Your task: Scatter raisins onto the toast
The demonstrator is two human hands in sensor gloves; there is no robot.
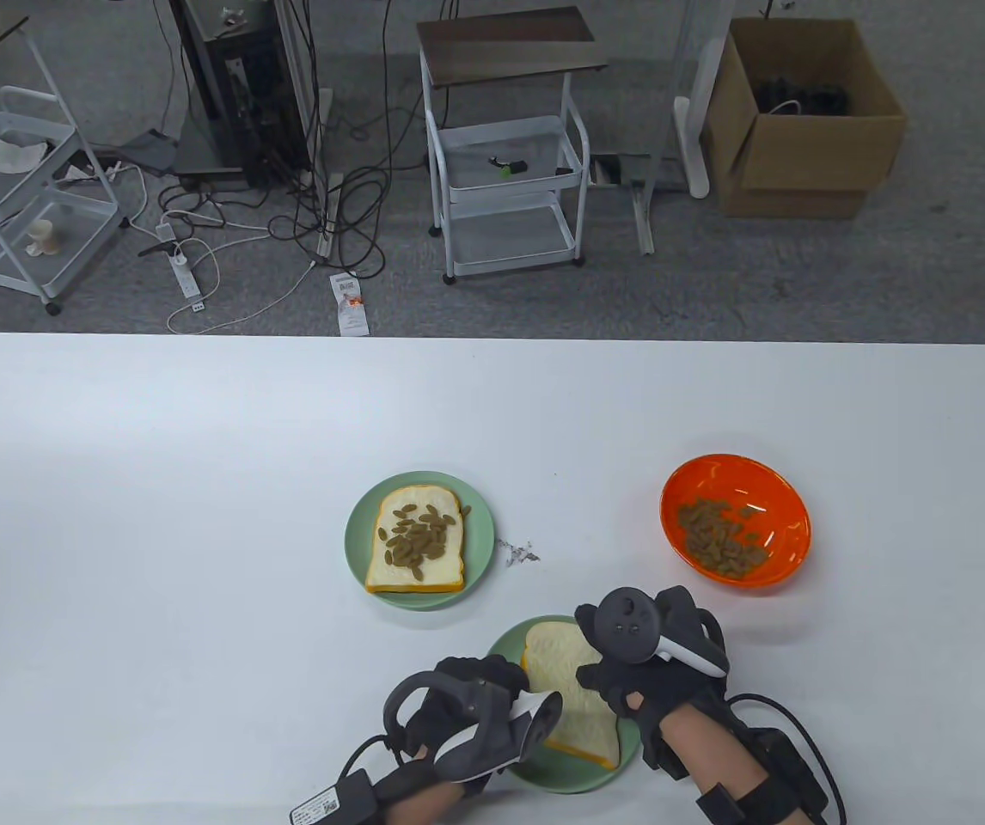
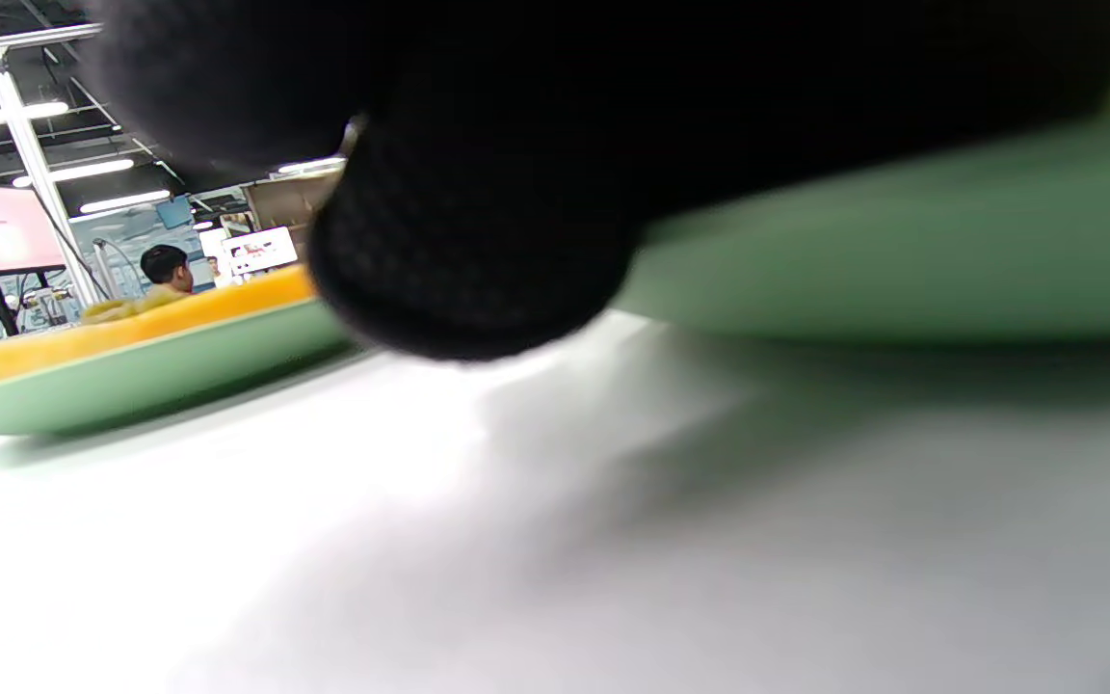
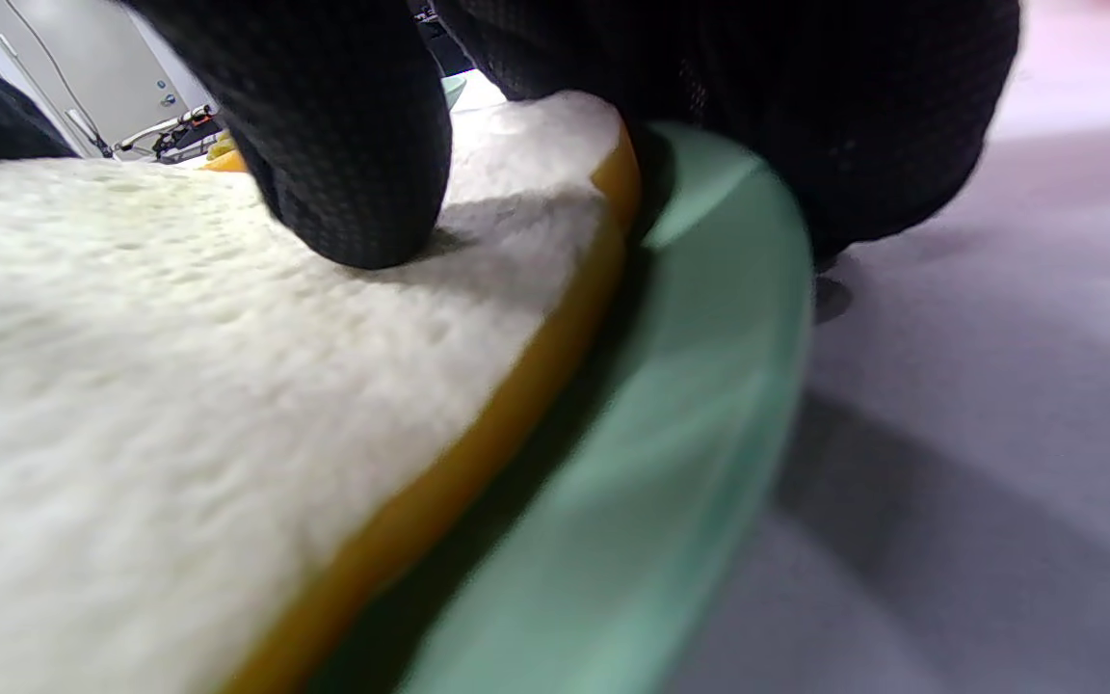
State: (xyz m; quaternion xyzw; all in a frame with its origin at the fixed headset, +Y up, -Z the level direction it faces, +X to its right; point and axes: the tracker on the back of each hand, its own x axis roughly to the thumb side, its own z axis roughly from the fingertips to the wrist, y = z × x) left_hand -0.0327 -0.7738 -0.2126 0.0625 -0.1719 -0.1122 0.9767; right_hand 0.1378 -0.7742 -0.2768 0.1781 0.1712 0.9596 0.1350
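Note:
A near green plate (image 1: 574, 775) holds a plain toast slice (image 1: 583, 722) at the table's front edge. My left hand (image 1: 501, 679) grips the plate's left rim (image 2: 902, 251), its fingers (image 2: 468, 260) against the edge. My right hand (image 1: 608, 679) holds the right rim (image 3: 632, 482); its thumb (image 3: 353, 164) presses on the toast (image 3: 179, 386). An orange bowl (image 1: 789, 524) of raisins (image 1: 720, 534) stands to the right. A far green plate (image 1: 480, 550) carries a toast slice (image 1: 419, 541) topped with raisins.
A small grey scrap (image 1: 518, 554) lies on the white table (image 1: 200, 516) between the far plate and the bowl. The far plate (image 2: 131, 381) also shows in the left wrist view. Carts, cables and a cardboard box stand on the floor beyond the table.

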